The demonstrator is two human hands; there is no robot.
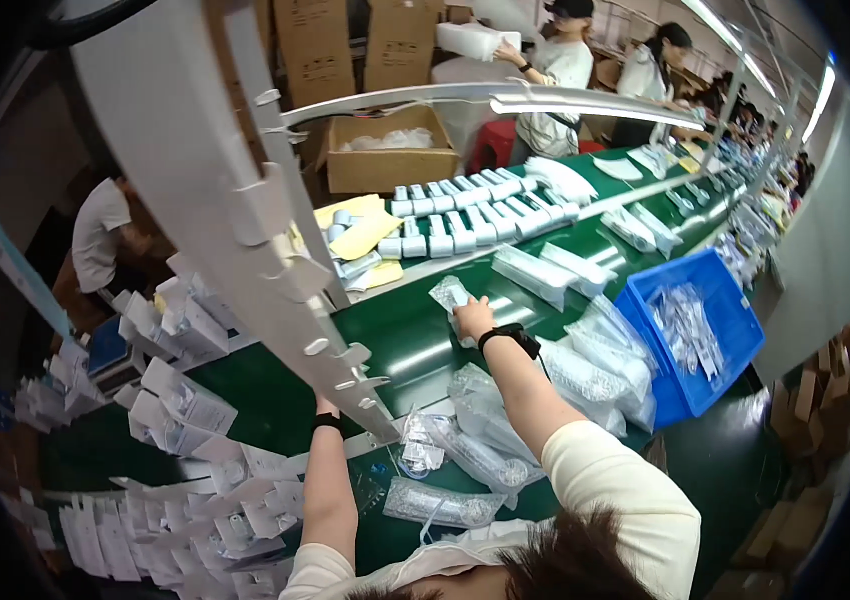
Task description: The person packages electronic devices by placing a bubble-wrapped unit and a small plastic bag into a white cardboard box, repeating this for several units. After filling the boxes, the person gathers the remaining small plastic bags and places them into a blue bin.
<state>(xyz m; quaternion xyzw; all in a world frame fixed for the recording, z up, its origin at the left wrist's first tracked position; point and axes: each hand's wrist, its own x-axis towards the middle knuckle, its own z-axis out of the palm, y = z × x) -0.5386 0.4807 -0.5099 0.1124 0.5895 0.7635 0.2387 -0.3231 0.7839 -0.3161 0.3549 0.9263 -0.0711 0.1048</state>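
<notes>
Fingers [463, 311] of the right hand [475, 319] closed on a clear bubble-wrap packet [448, 292] over the green worktop [400, 343]; fingers of the left hand [326, 405] hidden behind a white post [195, 195], their state not discernible. Beside the right forearm [523, 385], further bubble-wrap pouches [590, 375]; beyond them, a blue bin [673, 398] holding small clear packets [685, 330].

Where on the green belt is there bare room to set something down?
Bare green belt shows between the wide pale post and the right hand, and between that post and the open white boxes. It is crowded from the right forearm to the blue bin, where bubble-wrapped packs pile up.
</notes>
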